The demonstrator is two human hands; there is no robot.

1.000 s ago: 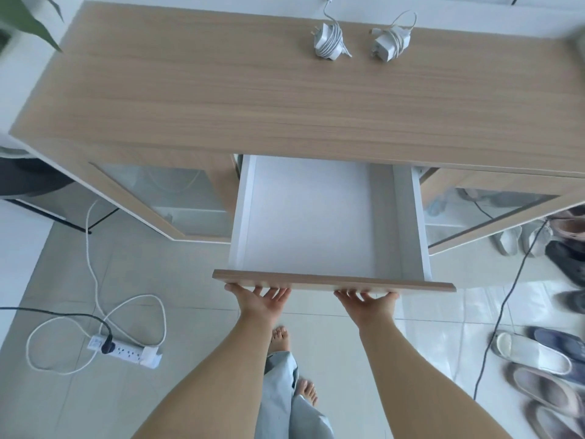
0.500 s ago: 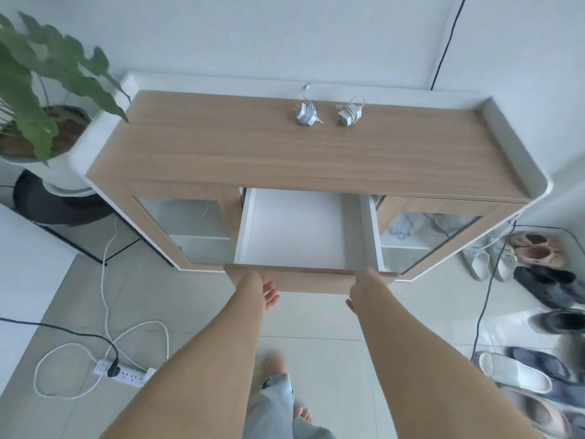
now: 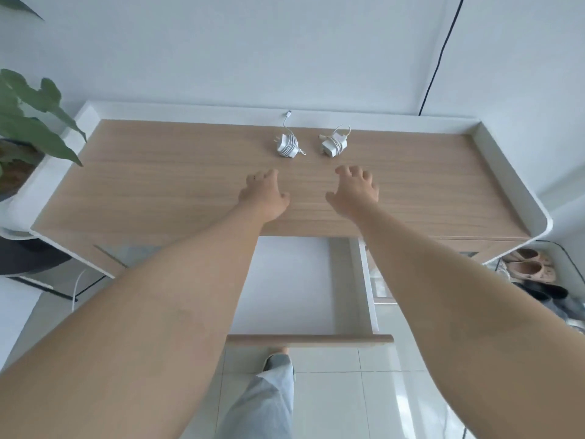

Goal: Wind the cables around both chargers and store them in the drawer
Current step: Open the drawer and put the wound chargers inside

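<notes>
**Hands over the desk, chargers ahead**

Your left hand and right hand hover empty above the desk, fingers loosely spread. Both wound chargers sit near the back edge: the left charger beyond your left hand, the right charger beyond your right. The drawer stands open below.

A wood-grain worktop with a raised white rim stands against a plain pale wall. The floor is glossy light tile. A leafy plant stands at left, shoes at right.
</notes>
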